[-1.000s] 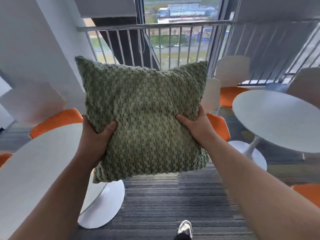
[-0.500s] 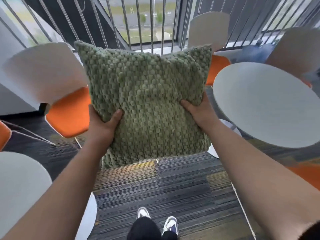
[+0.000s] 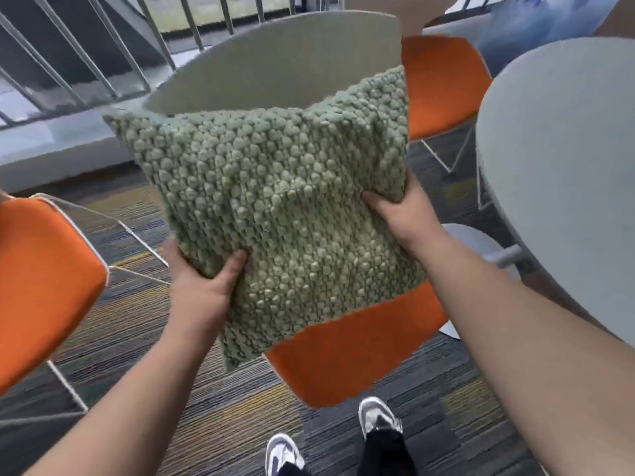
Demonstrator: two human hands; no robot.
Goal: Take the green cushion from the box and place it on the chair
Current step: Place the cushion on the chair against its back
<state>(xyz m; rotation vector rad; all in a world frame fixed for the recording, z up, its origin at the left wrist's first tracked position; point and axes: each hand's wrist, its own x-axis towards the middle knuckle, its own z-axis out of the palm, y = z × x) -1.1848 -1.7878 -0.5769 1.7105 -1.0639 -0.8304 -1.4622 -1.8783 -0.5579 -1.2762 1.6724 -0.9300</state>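
I have the green cushion point(image 3: 275, 207) up in the air, right in the middle of my view. My left hand point(image 3: 202, 286) squeezes its edge at about 7 o'clock, thumb on the front and the other fingers hidden behind. My right hand point(image 3: 398, 214) pinches the edge at about 3 o'clock the same way. Both hands are closed tight on it.

The chair point(image 3: 350, 352) I want is just behind and under the cushion. Its orange seat peeks out at 5 o'clock and its pale back stands up at 12 o'clock. I cannot tell if the cushion touches the seat yet.

To do this well, I think I should lower the bottom edge onto the orange seat first. Then I lean the top against the pale back so it stands up. I should let go with both hands together, slowly, so it does not flop off the front. The round table point(image 3: 567, 159) at 3 o'clock is near, so I keep my right elbow in.
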